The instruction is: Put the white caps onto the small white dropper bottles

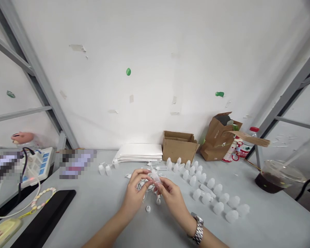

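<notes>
My left hand (pixel 134 193) and my right hand (pixel 172 197) meet over the middle of the grey table (pixel 98 220). Between their fingertips they pinch a small clear plastic bottle (pixel 155 177), tilted, both hands closed on it. My right wrist wears a metal watch (pixel 197 230). Beneath the hands lie small white caps (pixel 148 208) and pump parts. To the right a curved row of several small white bottles (pixel 209 193) stands on the table.
Along the wall stand a stack of white bags (pixel 139 153), an open cardboard box (pixel 179 146), a brown paper bag (pixel 221 137) and a red-capped bottle (pixel 243 147). A lidded iced drink (pixel 276 177) sits far right. A power strip (pixel 35 166), cables and a black pad (pixel 47 216) are on the left.
</notes>
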